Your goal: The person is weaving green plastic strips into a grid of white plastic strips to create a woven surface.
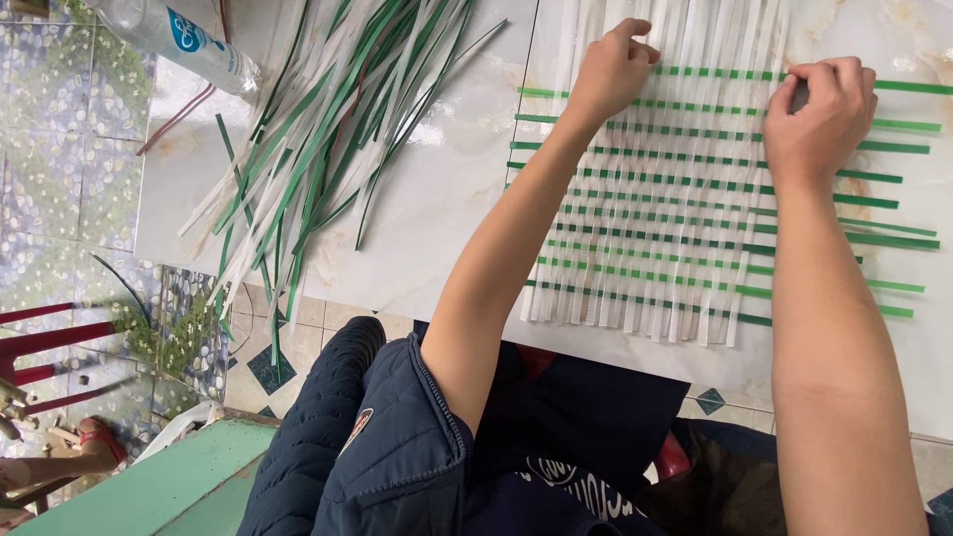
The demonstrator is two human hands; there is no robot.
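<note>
Weaving strip mat (685,213) on marble counter (447,189): about nine green cross-strips interlaced through white ones. Left hand (613,71) curled, fingertips pressing white strips at top row. Right hand (816,117) fisted, pinching top green strip (715,72). Loose strip pile (318,129) unused, more rows likely left.

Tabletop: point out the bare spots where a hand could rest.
One free patch of the marble tabletop lies between the loose strip pile and the woven mat, beside the left hand. The mat itself is crowded, with the right hand on it. The far-left corner holds a plastic bottle.
</note>
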